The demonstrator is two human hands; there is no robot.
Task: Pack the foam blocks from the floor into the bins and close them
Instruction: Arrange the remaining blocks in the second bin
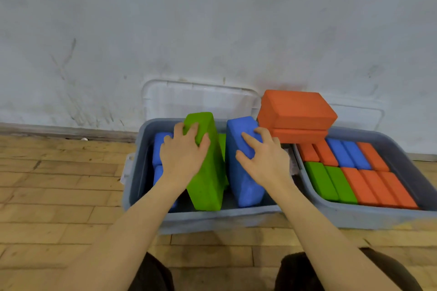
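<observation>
Green block point(208, 168) | left hand point(182, 153) grips | blue block point(243, 172) | right hand point(264, 156) grips

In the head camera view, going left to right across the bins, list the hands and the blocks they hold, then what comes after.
Left hand → green block it grips → blue block → right hand gripping that blue block → stacked orange blocks → right bin, packed with blocks.

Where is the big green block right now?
In the head view, the green block stands on edge in the left bin, gripped by the left hand, right beside the blue block the right hand holds.
</observation>
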